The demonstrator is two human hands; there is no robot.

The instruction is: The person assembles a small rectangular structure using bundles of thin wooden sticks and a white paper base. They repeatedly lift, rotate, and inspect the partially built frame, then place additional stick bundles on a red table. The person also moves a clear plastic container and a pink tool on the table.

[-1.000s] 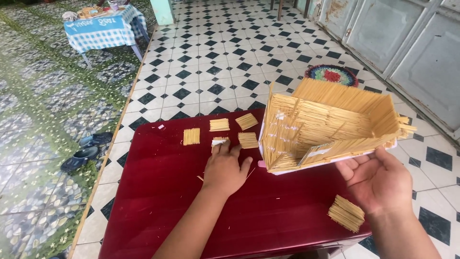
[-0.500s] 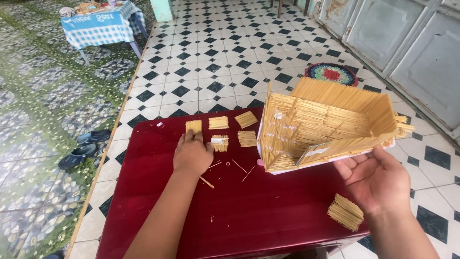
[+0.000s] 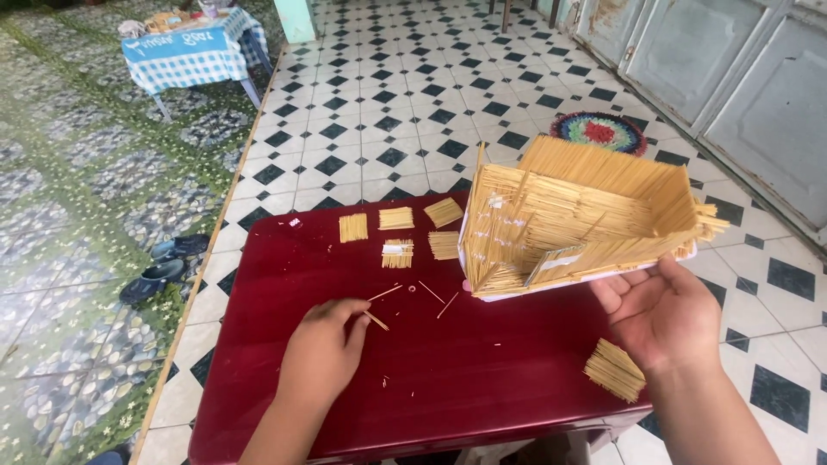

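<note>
I see the left hand [image 3: 323,349] pinching a thin wooden stick [image 3: 376,320] on the dark red tabletop [image 3: 482,362]; the right hand [image 3: 663,314], palm open, props the straw-coloured stick-built model house [image 3: 577,215].

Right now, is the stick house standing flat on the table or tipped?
Tipped: the stick house leans, its base lifted by the right hand.
</note>
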